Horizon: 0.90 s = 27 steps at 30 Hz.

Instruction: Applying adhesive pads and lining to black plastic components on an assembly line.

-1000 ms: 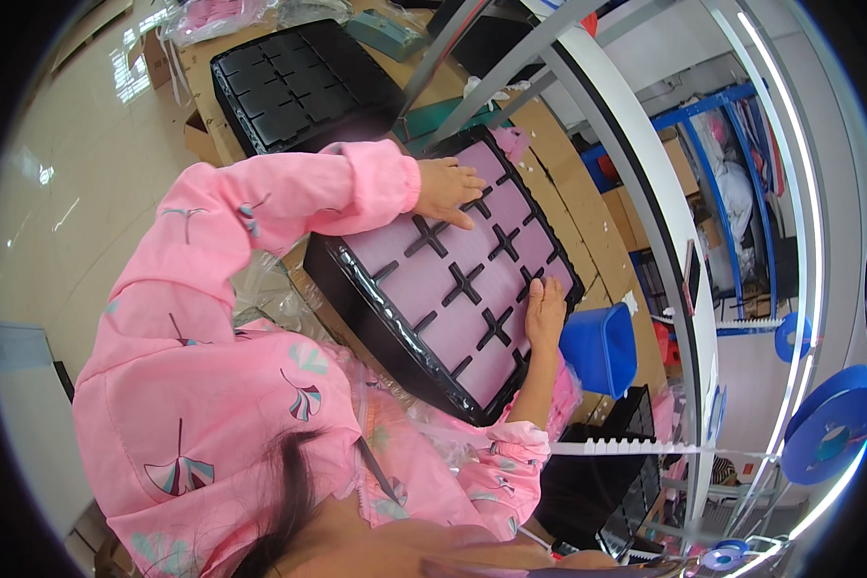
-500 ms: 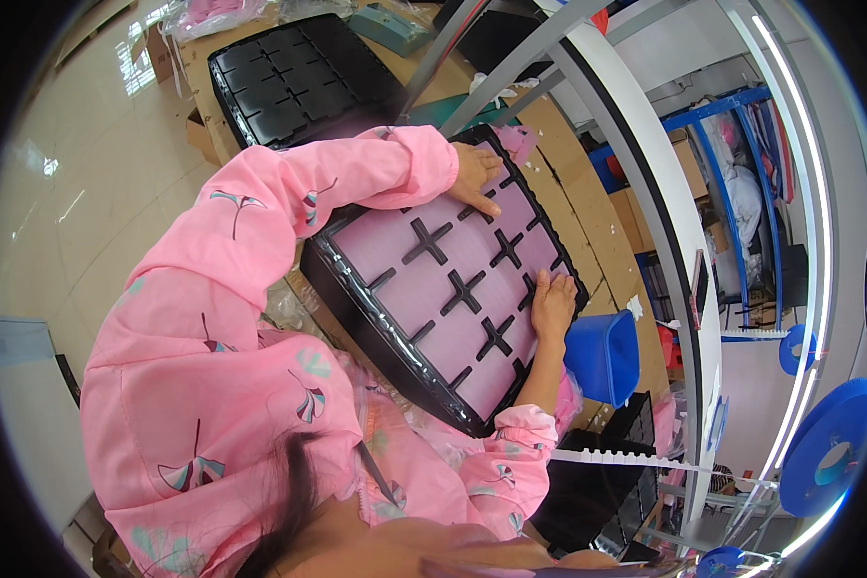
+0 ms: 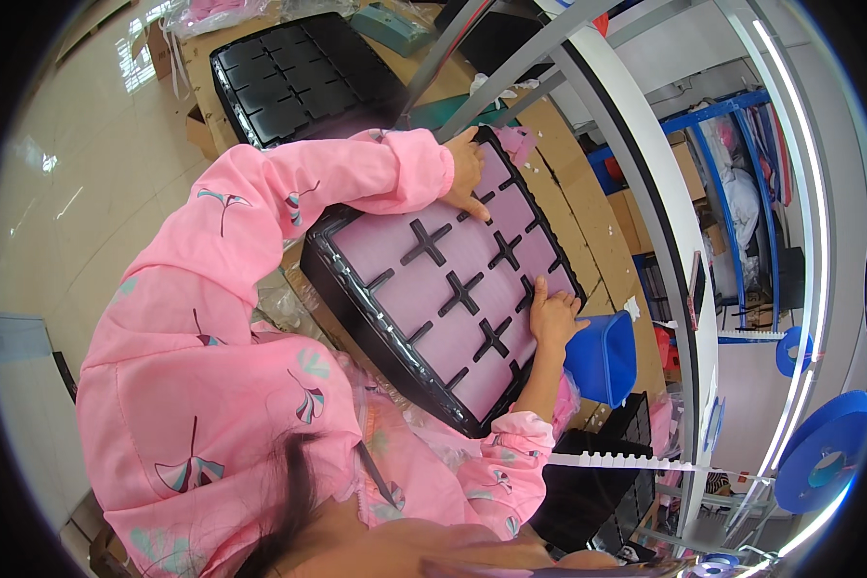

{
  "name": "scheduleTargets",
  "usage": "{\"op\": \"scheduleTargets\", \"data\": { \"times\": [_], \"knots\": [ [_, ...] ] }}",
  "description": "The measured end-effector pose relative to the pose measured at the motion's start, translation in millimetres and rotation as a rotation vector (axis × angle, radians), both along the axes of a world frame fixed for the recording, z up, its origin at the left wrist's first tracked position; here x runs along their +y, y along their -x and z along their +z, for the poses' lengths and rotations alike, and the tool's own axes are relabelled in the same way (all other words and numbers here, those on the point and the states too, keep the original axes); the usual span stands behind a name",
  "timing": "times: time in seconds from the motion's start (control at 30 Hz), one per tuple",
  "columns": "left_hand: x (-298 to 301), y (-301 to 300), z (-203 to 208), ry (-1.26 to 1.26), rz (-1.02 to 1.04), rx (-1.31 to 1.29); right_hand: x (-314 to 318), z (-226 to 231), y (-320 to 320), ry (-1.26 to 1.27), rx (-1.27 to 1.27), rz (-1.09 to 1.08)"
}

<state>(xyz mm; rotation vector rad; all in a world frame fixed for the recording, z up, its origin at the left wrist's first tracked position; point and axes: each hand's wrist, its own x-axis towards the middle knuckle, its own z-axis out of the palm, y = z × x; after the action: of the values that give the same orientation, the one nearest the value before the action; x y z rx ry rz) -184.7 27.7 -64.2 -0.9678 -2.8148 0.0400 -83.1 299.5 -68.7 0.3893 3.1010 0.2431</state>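
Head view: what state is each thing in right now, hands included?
Black tray: tilted, its compartments filled with pink sheets.
Left hand: resting on the tray's far corner.
Right hand: pressing flat on the tray's right edge.
Second black tray: empty, lying on cardboard.
Blue bin: beside the right hand; contents not visible.

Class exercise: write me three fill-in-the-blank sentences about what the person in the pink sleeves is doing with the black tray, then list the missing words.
1. Both hands rest on a black tray whose compartments are covered with ____ sheets.
2. The left hand touches the tray's far edge, while the right hand lies beside a ____ plastic bin.
3. A second black tray, lying on cardboard beyond the first, has ____ compartments.

Missing words: pink; blue; empty
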Motion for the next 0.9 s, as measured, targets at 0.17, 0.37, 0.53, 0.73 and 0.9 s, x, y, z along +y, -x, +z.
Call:
{"op": "scheduleTargets", "data": {
  "times": [0.17,0.37,0.53,0.73,0.9],
  "knots": [
    [3.4,-12.6,40.3,0.233,-0.063,-0.337,-12.5,14.9,0.3,-0.062,-0.136,-0.006],
    [6.1,29.4,-27.2,-0.189,-0.136,-0.054,36.8,-40.4,19.3,0.079,0.266,0.371],
    [6.2,27.1,-25.9,-0.112,-0.041,-0.064,28.1,-28.3,22.4,0.135,0.234,0.375],
    [6.7,4.8,10.5,0.003,-0.060,-0.284,33.4,-5.1,-17.3,0.600,0.114,0.253],
    [-66.0,-87.0,3.0,-0.224,-0.330,-0.232,-10.0,11.4,-116.8,0.463,0.131,0.508]
  ]
}}
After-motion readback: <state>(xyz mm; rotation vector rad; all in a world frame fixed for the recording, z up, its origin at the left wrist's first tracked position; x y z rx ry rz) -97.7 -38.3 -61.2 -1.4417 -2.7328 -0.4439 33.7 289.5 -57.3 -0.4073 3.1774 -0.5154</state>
